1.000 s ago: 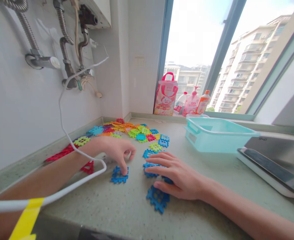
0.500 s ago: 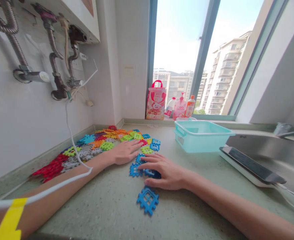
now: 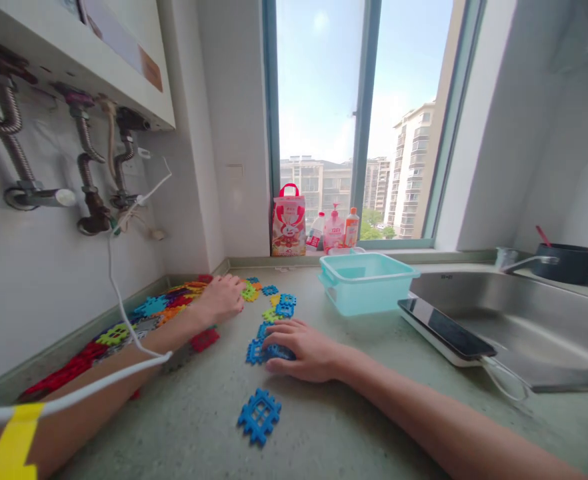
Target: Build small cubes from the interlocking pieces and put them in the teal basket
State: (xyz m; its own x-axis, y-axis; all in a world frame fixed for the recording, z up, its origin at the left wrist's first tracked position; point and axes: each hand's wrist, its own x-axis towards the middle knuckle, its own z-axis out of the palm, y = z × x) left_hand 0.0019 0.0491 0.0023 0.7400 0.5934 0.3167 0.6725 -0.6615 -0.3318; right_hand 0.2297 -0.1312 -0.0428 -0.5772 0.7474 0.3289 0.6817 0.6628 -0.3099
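My left hand (image 3: 220, 300) lies over the pile of colourful interlocking plastic blocks (image 3: 153, 306), its fingers bent loosely across the pieces at the pile's right end. What is under that palm is hidden. My right hand (image 3: 307, 350) rests on a group of blue window-patterned blocks (image 3: 255, 351), thumb and fingers apart with a blue piece showing between them. A single blue block (image 3: 260, 417) lies flat nearer to me. Beyond my right hand are two more blue blocks (image 3: 286, 305) beside a lime-green block (image 3: 272, 315). A red block (image 3: 205, 340) sits below my left wrist.
A turquoise plastic bin (image 3: 369, 293) stands on the counter, left of the steel sink (image 3: 539, 347). A phone (image 3: 447, 328) on a white base lies at the sink's edge. A white cable (image 3: 119, 300) hangs across my left forearm. Bottles (image 3: 334, 230) line the windowsill.
My left hand has moved away from the blue blocks, back onto the pile, and its fingers are more bent. My right hand's fingers have drawn closer over the blue blocks. The view has shifted right.
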